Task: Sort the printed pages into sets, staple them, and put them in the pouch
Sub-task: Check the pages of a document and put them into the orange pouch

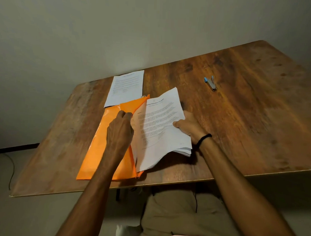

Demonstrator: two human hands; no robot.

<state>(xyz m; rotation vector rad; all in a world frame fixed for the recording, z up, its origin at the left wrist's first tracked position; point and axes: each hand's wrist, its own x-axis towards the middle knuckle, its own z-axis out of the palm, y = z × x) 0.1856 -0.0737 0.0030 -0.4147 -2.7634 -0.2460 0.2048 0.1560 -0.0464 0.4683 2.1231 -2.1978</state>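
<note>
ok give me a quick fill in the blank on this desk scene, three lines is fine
1. The left hand grips the open edge of the ___ pouch, while the right hand holds a stack of printed pages.
2. The stapler lying alone on the table has ___ trim.
3. A ___ band circles the right wrist.
Missing words: orange; blue; black.

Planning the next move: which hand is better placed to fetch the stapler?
Right, probably. The stapler lies nearer the right hand, though that hand grips the page stack and must let go first. The left hand holds the orange pouch, farther away.
</note>
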